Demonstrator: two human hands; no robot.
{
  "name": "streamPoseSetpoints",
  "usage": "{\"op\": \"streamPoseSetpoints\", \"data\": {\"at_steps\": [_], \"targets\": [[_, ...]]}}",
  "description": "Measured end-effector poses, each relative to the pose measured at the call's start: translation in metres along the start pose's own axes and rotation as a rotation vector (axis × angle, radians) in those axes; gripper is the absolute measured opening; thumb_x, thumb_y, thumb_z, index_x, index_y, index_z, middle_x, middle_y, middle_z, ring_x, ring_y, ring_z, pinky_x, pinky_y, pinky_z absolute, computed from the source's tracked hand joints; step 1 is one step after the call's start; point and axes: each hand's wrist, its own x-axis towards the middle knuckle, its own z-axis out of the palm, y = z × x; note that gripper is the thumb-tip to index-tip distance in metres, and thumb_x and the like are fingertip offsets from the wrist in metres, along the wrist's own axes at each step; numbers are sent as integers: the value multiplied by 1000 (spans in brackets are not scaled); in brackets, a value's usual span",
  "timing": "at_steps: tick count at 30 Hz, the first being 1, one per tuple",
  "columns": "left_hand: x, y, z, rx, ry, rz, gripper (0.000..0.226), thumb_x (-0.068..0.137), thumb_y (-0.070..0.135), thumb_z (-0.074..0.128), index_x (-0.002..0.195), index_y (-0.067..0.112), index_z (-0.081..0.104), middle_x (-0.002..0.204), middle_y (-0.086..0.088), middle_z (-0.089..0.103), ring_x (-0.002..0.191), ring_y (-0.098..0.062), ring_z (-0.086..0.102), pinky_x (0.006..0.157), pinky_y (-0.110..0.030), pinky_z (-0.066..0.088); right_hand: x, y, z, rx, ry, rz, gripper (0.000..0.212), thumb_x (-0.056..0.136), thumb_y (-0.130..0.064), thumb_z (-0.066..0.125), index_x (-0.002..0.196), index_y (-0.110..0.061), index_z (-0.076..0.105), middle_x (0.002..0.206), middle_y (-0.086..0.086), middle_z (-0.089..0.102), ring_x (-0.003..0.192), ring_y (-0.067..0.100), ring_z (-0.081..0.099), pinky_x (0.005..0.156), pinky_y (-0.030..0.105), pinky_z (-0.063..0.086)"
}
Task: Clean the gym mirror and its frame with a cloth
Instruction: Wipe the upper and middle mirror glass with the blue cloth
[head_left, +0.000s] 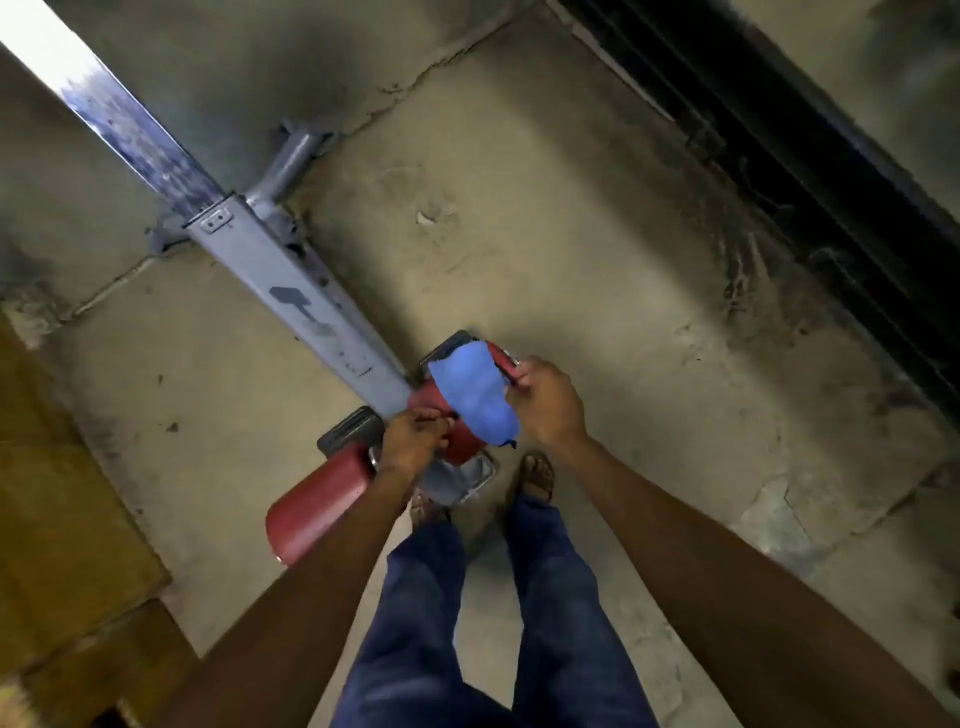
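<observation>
A blue cloth (475, 397) is stretched between my two hands, low in the middle of the head view, over a red padded roller (457, 441) of a gym machine. My right hand (545, 410) pinches the cloth's right edge. My left hand (415, 441) grips its lower left edge with curled fingers. No mirror shows in this view.
A grey steel beam (291, 291) of the machine runs from the upper left down to the red pads (317, 504). Cracked concrete floor (597, 260) lies all around. A dark grated strip (779, 156) runs along the upper right. My feet (537, 475) stand just behind the machine.
</observation>
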Motion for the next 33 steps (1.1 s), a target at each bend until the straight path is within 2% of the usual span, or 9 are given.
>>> {"op": "streamPoseSetpoints", "data": {"at_steps": [5, 9, 14, 17, 21, 24, 26, 29, 33], "targets": [[-1, 13, 25, 6, 134, -78, 12, 96, 15, 79, 92, 6, 72, 81, -9, 72, 70, -24, 67, 60, -32, 57, 18, -7, 11, -131, -15, -38, 33, 95, -31, 71, 116, -8, 60, 116, 13, 62, 102, 34, 63, 75, 39, 48], [-1, 23, 39, -10, 197, -125, 17, 94, 20, 82, 84, 11, 71, 96, -17, 76, 89, -35, 72, 84, -45, 62, 26, -11, 12, -204, -22, -9, 33, 97, -27, 69, 120, -7, 58, 122, 14, 61, 111, 34, 63, 82, 41, 50], [-11, 30, 41, -68, 208, -118, 8, 96, 15, 77, 94, 9, 73, 103, -15, 74, 100, -34, 70, 86, -41, 58, 28, -17, 9, -195, -72, -24, 23, 95, -27, 71, 110, -10, 64, 120, 12, 58, 108, 31, 62, 82, 41, 56], [-27, 37, 33, -102, 192, -62, 7, 99, 13, 69, 95, 8, 68, 91, -8, 71, 92, -27, 67, 77, -33, 56, 17, -22, 0, -20, -75, 11, 20, 89, -26, 74, 92, -16, 57, 99, 5, 61, 89, 24, 61, 68, 31, 46], [-69, 62, 14, -150, 127, 95, 7, 99, 5, 65, 99, 9, 60, 93, -11, 65, 93, -25, 61, 79, -34, 53, -18, -38, -30, 247, -25, 12, 21, 86, -16, 72, 96, -19, 54, 78, -5, 62, 74, 19, 61, 65, 33, 49], [-104, 87, -4, -116, 23, 257, 32, 95, 4, 74, 124, 11, 62, 91, -19, 69, 93, -30, 67, 93, -48, 58, -52, -53, -64, 366, -1, -73, 46, 93, -10, 65, 136, -22, 54, 76, -12, 59, 69, 11, 57, 68, 32, 50], [-126, 105, -13, -88, -71, 381, 42, 94, 2, 77, 131, 17, 66, 84, -11, 71, 94, -27, 69, 96, -41, 58, -78, -65, -89, 412, 37, -161, 58, 97, -11, 58, 152, -28, 48, 82, -6, 62, 73, 11, 59, 71, 29, 50], [-153, 129, -20, -69, -220, 543, 34, 94, -6, 73, 122, 13, 76, 81, 1, 70, 86, -19, 62, 86, -29, 53, -117, -78, -118, 449, 160, -251, 51, 91, -16, 49, 140, -22, 63, 117, 4, 72, 95, 14, 66, 87, 31, 53], [-179, 150, -13, 68, -381, 687, 38, 91, -10, 73, 118, 16, 75, 96, -1, 80, 89, -10, 72, 87, -26, 57, -161, -76, -144, 453, 291, -188, 50, 81, -18, 62, 131, -18, 69, 121, 8, 69, 106, 23, 67, 94, 40, 56]]}}
